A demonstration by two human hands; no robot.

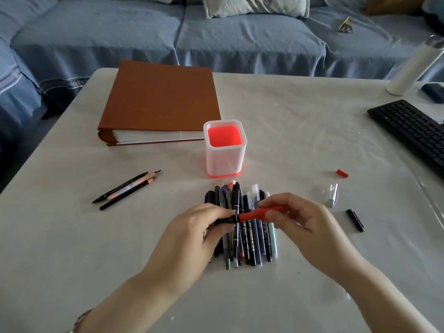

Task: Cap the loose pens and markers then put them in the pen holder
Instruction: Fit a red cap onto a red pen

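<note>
Now both hands hold one marker (254,215) above the pen pile (242,227): right hand (300,219) pinching its red body, left hand (199,227) gripping the black end, near the pen holder (225,150).

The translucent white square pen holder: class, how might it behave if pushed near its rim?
Empty and taller than wide, the translucent white square pen holder probably feels light and might tip. Its flat base likely slides, not rolls.

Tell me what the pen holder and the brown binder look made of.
Pen holder: likely plastic, frosted translucent wall with a red-orange liner glowing through. Brown binder: matte cover, cloth or leatherette, no gloss; which one is unclear.
</note>
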